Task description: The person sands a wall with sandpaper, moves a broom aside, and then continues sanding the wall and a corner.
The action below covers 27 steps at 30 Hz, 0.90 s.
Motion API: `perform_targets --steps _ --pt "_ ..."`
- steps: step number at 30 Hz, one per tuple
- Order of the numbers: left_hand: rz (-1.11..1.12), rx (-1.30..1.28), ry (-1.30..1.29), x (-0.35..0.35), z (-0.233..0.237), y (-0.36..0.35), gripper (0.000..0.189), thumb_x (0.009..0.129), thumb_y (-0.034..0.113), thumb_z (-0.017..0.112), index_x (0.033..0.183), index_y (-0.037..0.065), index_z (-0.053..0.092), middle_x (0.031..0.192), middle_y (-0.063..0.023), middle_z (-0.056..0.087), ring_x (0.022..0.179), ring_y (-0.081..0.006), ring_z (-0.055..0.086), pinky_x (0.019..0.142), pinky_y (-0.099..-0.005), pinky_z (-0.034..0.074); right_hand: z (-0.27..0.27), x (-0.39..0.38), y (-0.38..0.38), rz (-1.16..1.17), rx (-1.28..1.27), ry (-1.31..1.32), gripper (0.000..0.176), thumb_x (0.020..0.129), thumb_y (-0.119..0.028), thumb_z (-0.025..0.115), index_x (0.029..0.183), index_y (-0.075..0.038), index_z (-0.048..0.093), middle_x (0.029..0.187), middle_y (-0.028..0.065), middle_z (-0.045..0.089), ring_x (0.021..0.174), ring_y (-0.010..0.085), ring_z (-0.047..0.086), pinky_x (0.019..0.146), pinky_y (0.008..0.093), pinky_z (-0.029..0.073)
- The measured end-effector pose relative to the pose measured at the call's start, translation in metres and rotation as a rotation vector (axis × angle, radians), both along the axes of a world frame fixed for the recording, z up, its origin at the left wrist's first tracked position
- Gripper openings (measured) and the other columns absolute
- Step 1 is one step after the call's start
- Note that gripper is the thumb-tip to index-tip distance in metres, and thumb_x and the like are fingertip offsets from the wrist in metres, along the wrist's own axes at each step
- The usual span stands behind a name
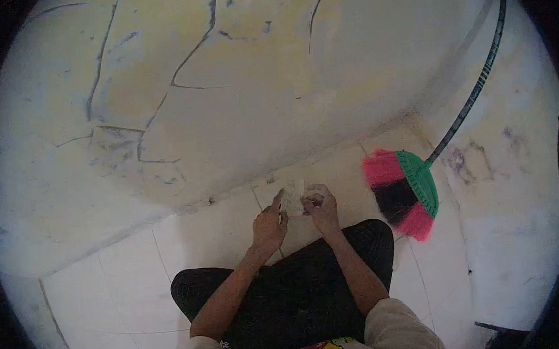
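1 pale object (292, 201) between left hand (270, 228), right hand (322, 210); any contents indistinct.

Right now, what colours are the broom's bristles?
The bristles are pink with a black middle band, best in the head view.

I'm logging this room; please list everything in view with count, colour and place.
Broom: one, pink and black bristles, green head, dark handle, right
Pale item: one, whitish, centre, unclear
Cracked wall: one, yellowish-grey, ahead
Right wall: one, pale, right
Tiled floor: one, whitish, below
Dark shapes: two, black, far right, unclear
Trousers: one pair, black, bottom centre
Shirt: one, beige sleeves, bottom edge
Left hand: one, bare, left of pale item
Right hand: one, bare, right of it
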<state>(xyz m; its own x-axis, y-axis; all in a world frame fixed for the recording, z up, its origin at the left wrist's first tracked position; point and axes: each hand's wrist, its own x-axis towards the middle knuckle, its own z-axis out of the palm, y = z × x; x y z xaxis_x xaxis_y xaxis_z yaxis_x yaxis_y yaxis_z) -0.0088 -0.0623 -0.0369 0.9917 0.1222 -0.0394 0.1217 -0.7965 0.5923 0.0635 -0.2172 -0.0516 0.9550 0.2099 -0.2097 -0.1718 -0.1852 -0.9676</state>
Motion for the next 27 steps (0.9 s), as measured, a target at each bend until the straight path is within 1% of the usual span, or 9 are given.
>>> perform_targets --steps 2,3,5,7,11,13,21,25,27 --pt "-0.002 -0.082 0.084 0.000 0.004 0.001 0.057 0.095 0.014 0.055 0.147 0.013 0.032 0.100 -0.0237 0.066 0.085 -0.0357 0.067 0.079 -0.0470 0.054 -0.011 0.000 -0.002 0.015 0.015 -0.029 0.034 0.089 -0.015 0.070 0.115 -0.003 0.052 0.087 0.0121 0.067 0.076 0.0169 0.066 0.066 0.0317 0.057" --pt "-0.002 -0.082 0.083 0.000 0.002 0.001 0.057 0.095 0.014 0.055 0.147 0.013 0.032 0.100 -0.0237 0.066 0.085 -0.0357 0.067 0.079 -0.0470 0.054 -0.008 0.000 0.000 -0.001 -0.009 0.000 0.032 0.089 -0.012 0.069 0.115 -0.003 0.052 0.088 0.0118 0.067 0.076 0.0168 0.066 0.068 0.0315 0.057" --pt "-0.004 -0.038 0.069 0.000 -0.004 0.000 0.061 0.095 0.015 0.053 0.150 0.013 0.027 0.088 -0.0220 0.063 0.077 -0.0362 0.066 0.071 -0.0482 0.054 -0.001 -0.001 0.002 -0.018 -0.035 0.032 0.030 0.090 -0.009 0.067 0.115 -0.004 0.052 0.088 0.0116 0.067 0.076 0.0167 0.066 0.071 0.0313 0.056" --pt "-0.014 -0.032 0.059 -0.001 0.004 0.000 0.060 0.095 0.015 0.053 0.149 0.013 0.027 0.088 -0.0218 0.063 0.076 -0.0356 0.065 0.070 -0.0479 0.055 0.010 -0.003 0.002 -0.017 -0.002 0.047 0.029 0.089 -0.009 0.068 0.113 -0.004 0.053 0.091 0.0111 0.067 0.078 0.0172 0.067 0.069 0.0315 0.057" --pt "-0.024 -0.023 0.037 -0.001 -0.004 0.002 0.059 0.095 0.015 0.053 0.149 0.012 0.029 0.085 -0.0206 0.063 0.071 -0.0330 0.065 0.067 -0.0462 0.055 -0.014 -0.001 -0.001 0.013 0.005 -0.016 0.032 0.088 -0.009 0.070 0.115 -0.003 0.053 0.089 0.0098 0.066 0.077 0.0163 0.064 0.068 0.0310 0.056" --pt "-0.024 -0.021 0.026 -0.001 0.000 0.001 0.060 0.095 0.014 0.053 0.149 0.011 0.029 0.084 -0.0201 0.063 0.071 -0.0328 0.065 0.066 -0.0463 0.055 -0.011 0.000 -0.001 0.008 -0.059 -0.013 0.031 0.088 -0.008 0.069 0.114 -0.003 0.053 0.088 0.0106 0.067 0.075 0.0162 0.064 0.068 0.0305 0.056" --pt "-0.021 -0.045 0.023 -0.001 0.003 0.000 0.060 0.094 0.012 0.055 0.148 0.009 0.030 0.081 -0.0193 0.063 0.071 -0.0328 0.065 0.065 -0.0471 0.054 -0.004 -0.002 -0.001 0.009 -0.041 0.021 0.031 0.088 -0.007 0.068 0.114 -0.002 0.053 0.084 0.0120 0.067 0.072 0.0156 0.064 0.067 0.0300 0.057" --pt "-0.020 -0.032 0.009 -0.003 0.001 0.000 0.060 0.093 0.012 0.055 0.148 0.010 0.030 0.083 -0.0207 0.063 0.073 -0.0344 0.065 0.068 -0.0483 0.054 -0.001 -0.002 0.003 -0.035 0.002 0.063 0.030 0.088 -0.007 0.068 0.114 -0.003 0.054 0.081 0.0105 0.066 0.070 0.0153 0.064 0.066 0.0292 0.057" --pt "-0.024 -0.042 -0.015 -0.002 0.000 0.000 0.061 0.093 0.012 0.055 0.149 0.011 0.030 0.085 -0.0214 0.063 0.074 -0.0356 0.065 0.069 -0.0491 0.054 -0.002 -0.001 0.002 -0.022 -0.011 0.023 0.031 0.088 -0.006 0.068 0.115 -0.003 0.053 0.080 0.0103 0.066 0.070 0.0152 0.064 0.066 0.0291 0.057"
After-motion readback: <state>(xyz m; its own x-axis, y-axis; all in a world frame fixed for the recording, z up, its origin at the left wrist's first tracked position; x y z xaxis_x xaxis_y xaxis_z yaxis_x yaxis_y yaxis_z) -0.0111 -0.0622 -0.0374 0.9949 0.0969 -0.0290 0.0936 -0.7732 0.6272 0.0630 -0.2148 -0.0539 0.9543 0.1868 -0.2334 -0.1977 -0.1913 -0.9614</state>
